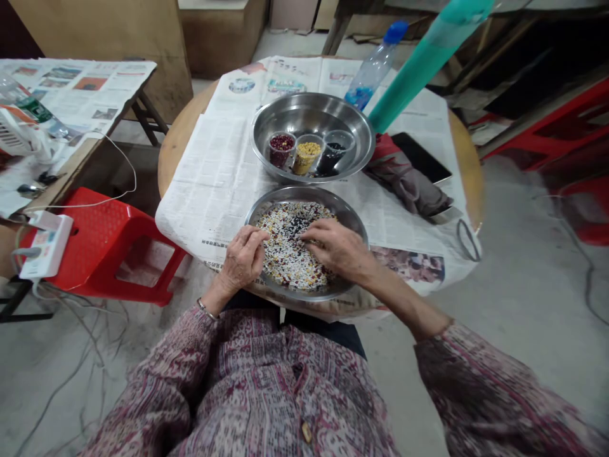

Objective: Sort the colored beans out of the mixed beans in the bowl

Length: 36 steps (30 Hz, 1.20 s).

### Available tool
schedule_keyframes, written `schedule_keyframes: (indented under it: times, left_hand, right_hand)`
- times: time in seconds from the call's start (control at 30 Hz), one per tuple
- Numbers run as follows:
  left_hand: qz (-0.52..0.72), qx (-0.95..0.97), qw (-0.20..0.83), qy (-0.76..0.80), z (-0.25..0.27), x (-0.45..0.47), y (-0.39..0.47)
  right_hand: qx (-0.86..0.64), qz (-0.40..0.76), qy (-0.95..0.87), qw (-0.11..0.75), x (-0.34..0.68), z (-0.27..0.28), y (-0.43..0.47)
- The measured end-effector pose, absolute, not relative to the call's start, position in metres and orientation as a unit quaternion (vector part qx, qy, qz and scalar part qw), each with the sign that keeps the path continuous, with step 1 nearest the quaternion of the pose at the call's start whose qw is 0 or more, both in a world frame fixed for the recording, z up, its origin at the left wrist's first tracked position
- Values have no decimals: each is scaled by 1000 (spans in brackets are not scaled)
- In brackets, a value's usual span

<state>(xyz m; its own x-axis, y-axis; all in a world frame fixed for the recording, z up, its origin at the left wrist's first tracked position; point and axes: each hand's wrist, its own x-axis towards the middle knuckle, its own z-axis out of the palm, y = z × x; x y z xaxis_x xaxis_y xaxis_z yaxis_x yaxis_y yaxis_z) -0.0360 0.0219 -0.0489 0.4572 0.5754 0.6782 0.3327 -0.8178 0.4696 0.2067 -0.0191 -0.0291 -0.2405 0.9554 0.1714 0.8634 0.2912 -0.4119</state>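
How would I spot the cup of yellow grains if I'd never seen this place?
On the newspaper-covered round table, find the farther, larger metal bowl. Three clear cups stand side by side inside. It's the middle one, the only cup of yellow grains, between dark red ones and black ones.

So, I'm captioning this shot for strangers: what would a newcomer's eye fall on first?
Probably the bright green tube slanting up at the far right of the table. Next, the left hand and right hand over the speckled grains in the nearer metal basin. Just beyond it, three clear cups of red, yellow and black grains sit in a larger bowl.
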Motion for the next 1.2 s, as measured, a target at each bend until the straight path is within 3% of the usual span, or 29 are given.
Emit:
schedule_keyframes:
  times: [0.13,0.23,0.63,0.87,1.0,1.2]
  left_hand:
    - [450,842,133,266,-48,-36,22]
    - [449,844,132,264,-48,-36,23]
    - [452,841,139,263,-49,-36,22]
    - [457,833,140,277,-50,-36,21]
    - [458,835,137,272,-49,-36,22]
    - [449,839,143,273,-48,-37,21]
  right_hand:
    - [-685,49,-701,189,213,-31,-4]
    - [-680,49,-710,177,195,-33,7]
    - [-580,305,-702,277,152,-16,-1]
    - [-435,167,-862,200,135,-23,0]
    - [-458,95,-868,168,153,-21,22]
    - [-572,107,-796,168,200,-24,12]
